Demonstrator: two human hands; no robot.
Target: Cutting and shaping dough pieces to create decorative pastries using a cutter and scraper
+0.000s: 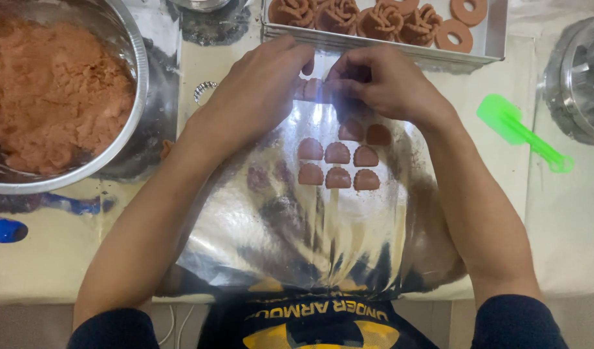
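A small brown dough piece (312, 88) sat at the far edge of a shiny plastic sheet (290, 226) spread over the desk (568, 220), and both hands met over it. The left hand (261, 90) had its fingers curled down, with thumb and fingertips pinching at the piece; the right hand (381, 81) was likewise closed in a pinch at the same spot, its fingertips touching the left's. How much of the piece each hand actually gripped could not be told, since the fingers hid most of it.

Just nearer the person, eight more petal-shaped dough pieces (337, 165) lay in rows on the sheet, close together. Beyond the hands stood a metal tray (494, 35) holding finished dough flowers (358, 18) and dough rings (453, 35). To the left, a large steel bowl (136, 84) held a mass of brown dough (51, 90), and a small round cutter (205, 92) lay just beside it. A green spatula (523, 132) lay well off to the right.
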